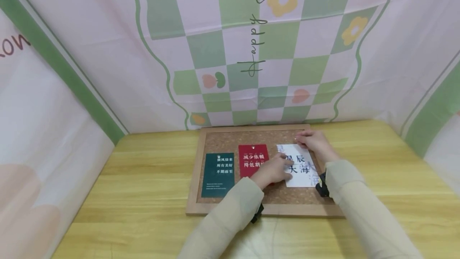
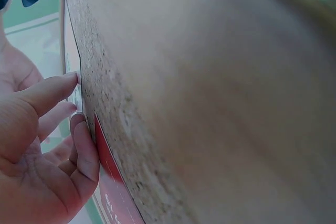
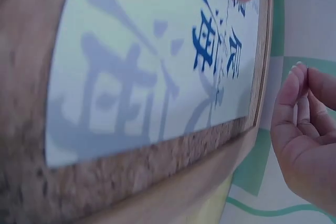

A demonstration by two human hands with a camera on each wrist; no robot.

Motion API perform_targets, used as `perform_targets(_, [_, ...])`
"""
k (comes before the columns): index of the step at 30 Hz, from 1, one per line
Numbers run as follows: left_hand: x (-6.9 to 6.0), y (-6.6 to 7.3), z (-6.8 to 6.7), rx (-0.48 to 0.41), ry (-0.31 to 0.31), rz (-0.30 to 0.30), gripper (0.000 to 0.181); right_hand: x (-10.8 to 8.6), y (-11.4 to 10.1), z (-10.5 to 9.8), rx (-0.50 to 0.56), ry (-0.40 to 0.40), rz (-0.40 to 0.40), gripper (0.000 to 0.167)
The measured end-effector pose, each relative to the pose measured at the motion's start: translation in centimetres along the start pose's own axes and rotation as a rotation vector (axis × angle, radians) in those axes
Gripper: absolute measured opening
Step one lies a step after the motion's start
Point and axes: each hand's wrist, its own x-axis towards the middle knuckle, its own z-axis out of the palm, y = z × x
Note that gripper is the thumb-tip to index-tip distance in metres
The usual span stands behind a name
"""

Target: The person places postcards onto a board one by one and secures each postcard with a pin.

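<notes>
A white card (image 1: 296, 179) with dark and pale purple characters lies on a wood-framed corkboard (image 1: 219, 139), right of the other cards. My left hand (image 1: 274, 170) reaches over the red card's lower right part, its extended fingers resting on the white card's left side. Above that card's top edge, my right hand (image 1: 313, 143) brings thumb and forefinger together on a small pale pushpin (image 1: 296, 139), mostly hidden by the fingertips. In the right wrist view, the pinching right hand (image 3: 307, 124) is held apart from the card.
A red card (image 1: 252, 152) and a dark green card (image 1: 218, 179) hang on the cork, each with a small pin near its top. The board lies on a wood-grain table (image 1: 151, 179). Behind it hangs a checkered cloth (image 1: 244, 83) with flowers.
</notes>
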Motion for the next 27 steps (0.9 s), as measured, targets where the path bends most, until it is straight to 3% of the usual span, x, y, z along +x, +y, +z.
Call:
perform_targets(12, [0.0, -0.1, 0.1, -0.006, 0.026, -0.006, 0.046, 0.8, 0.5, 1.1, -0.029, 0.002, 0.018, 0.038])
perform_targets(19, [-0.1, -0.2, 0.1, -0.077, 0.073, -0.014, 0.049, 0.8, 1.0, 1.2, 0.023, -0.03, 0.029, 0.038])
perform_targets(27, [0.0, -0.1, 0.2, -0.128, 0.085, -0.046, 0.05, 0.9, 1.2, 1.6, 0.063, -0.059, 0.02, 0.036])
